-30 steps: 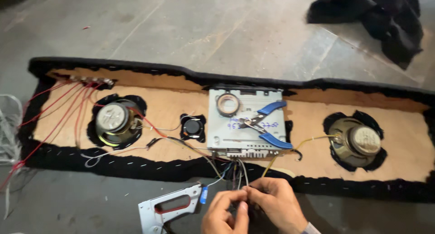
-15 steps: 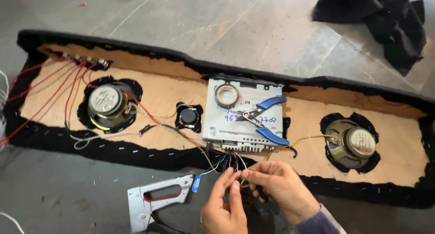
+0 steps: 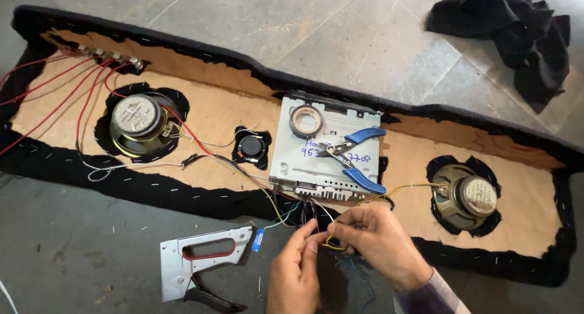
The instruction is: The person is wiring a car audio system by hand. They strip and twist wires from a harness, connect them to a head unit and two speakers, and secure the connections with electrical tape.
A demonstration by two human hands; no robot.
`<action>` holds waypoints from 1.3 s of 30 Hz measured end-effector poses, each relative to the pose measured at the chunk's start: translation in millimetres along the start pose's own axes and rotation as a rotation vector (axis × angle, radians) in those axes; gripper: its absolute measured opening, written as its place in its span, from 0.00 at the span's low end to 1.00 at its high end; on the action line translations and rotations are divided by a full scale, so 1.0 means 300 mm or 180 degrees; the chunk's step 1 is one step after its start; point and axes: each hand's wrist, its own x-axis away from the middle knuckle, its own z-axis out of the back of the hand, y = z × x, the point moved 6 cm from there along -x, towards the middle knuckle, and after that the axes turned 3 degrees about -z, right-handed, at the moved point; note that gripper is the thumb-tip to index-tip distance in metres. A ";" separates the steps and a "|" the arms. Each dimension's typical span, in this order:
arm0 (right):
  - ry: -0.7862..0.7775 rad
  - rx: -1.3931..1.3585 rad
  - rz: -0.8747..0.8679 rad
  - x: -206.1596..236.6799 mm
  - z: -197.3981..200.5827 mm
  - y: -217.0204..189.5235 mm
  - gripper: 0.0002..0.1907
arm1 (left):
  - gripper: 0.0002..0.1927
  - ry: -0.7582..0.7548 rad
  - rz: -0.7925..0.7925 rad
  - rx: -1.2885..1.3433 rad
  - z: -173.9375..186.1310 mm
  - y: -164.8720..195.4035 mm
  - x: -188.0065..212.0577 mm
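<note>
Both hands meet over a bundle of thin wires trailing from the front of a grey car stereo unit, which lies on a long fabric-edged panel on the floor. The left hand and right hand pinch a yellow wire between fingers pressed together, just off the panel's near edge. The step appears to be joining wire ends; finishing it likely calls for the blue-handled pliers resting on the unit. A staple gun lies nearby on the floor.
</note>
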 end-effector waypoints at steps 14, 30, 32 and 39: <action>-0.0261 -0.0938 -0.0302 0.015 -0.025 0.071 0.11 | 0.14 -0.0411 0.1004 0.1293 -0.056 -0.054 -0.005; 0.1065 -0.1379 0.0699 0.061 -0.036 0.594 0.25 | 0.08 0.0305 0.0058 -0.0046 -0.041 -0.021 0.009; 0.0880 -0.1533 0.0716 0.060 -0.091 0.615 0.25 | 0.07 0.0501 -0.0727 -0.0945 -0.026 0.036 0.022; 0.1089 -0.0520 0.1061 0.090 -0.062 0.522 0.18 | 0.08 0.0506 -0.0389 -0.1265 -0.014 0.045 0.015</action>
